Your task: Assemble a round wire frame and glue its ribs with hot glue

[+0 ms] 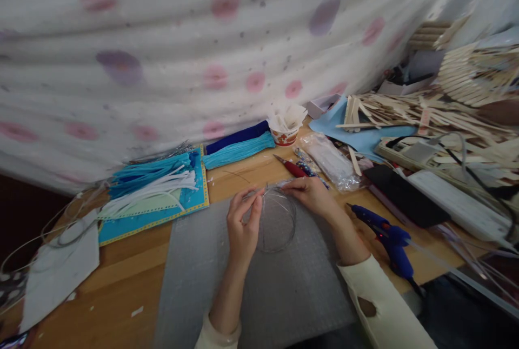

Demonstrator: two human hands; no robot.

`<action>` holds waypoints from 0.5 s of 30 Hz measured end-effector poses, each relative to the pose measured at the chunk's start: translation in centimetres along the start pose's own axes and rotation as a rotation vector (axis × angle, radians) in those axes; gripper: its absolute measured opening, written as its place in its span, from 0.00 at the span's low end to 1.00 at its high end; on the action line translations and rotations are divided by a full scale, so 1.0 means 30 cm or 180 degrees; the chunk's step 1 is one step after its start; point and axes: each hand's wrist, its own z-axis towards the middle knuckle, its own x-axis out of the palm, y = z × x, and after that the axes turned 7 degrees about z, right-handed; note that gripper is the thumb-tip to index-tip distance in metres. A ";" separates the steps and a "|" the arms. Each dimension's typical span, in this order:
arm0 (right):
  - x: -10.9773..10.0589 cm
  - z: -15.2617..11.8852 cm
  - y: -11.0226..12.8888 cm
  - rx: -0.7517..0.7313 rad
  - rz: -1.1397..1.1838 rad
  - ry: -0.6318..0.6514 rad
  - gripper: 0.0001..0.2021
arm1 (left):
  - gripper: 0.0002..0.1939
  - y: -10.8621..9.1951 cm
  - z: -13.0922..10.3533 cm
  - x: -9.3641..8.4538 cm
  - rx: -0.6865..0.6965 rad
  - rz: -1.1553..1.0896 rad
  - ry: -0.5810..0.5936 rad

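A round frame of thin wire (279,222), made of a ring with several curved wires meeting at its top, stands over the grey mat (203,273). My left hand (244,222) pinches the wire frame near its top left, thumb against the fingertips. At the top right, my right hand (314,196) has its fingertips closed on the frame's wire too. The fine wire between the fingertips is partly hidden and too thin to follow. Just beyond my right hand lie red-handled pliers (292,167) and a beaded strand (306,159).
Blue and white pipe cleaners (152,176) lie on a blue board (152,223) at left. A paper cup (285,135) stands at the back. To the right are a blue glue gun (385,230), a black phone (406,195), a white power strip (460,205) and heaped wooden sticks (405,111).
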 end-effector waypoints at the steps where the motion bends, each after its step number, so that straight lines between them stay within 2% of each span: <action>1: 0.000 0.000 0.000 -0.0003 0.0008 -0.0001 0.10 | 0.11 0.000 0.000 0.000 0.0000 -0.0004 0.0005; 15: 0.005 0.002 0.001 0.0044 0.0039 0.0033 0.10 | 0.11 0.006 -0.002 -0.001 -0.0042 -0.0032 0.0025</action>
